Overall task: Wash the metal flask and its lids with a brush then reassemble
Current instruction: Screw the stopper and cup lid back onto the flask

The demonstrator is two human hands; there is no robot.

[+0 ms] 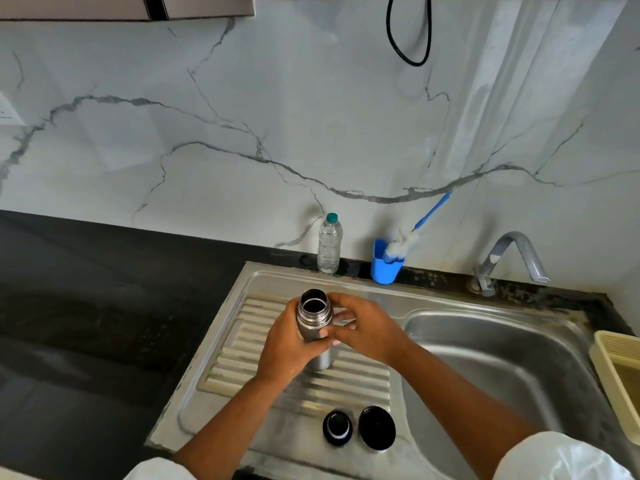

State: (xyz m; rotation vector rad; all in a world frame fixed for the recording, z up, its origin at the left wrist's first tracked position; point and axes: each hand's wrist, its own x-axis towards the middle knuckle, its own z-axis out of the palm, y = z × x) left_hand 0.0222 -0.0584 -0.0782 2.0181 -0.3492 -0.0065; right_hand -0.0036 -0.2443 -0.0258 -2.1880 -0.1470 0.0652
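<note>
The metal flask (314,317) stands upright on the ribbed draining board, its mouth open and uncapped. My left hand (289,344) grips its body from the left. My right hand (367,327) holds the flask from the right, fingers curled against its side near the neck. Two dark lids lie on the drainer near me: a smaller stopper (337,428) with a white ring and a larger round cap (376,427). A bottle brush (412,235) with white bristles and a blue handle leans in a blue cup (383,266) at the back of the sink.
The steel sink basin (502,362) lies to the right, with the tap (509,259) behind it. A clear plastic water bottle (329,244) stands by the wall. A cream basket (620,379) sits at the right edge. Dark countertop (86,323) stretches left.
</note>
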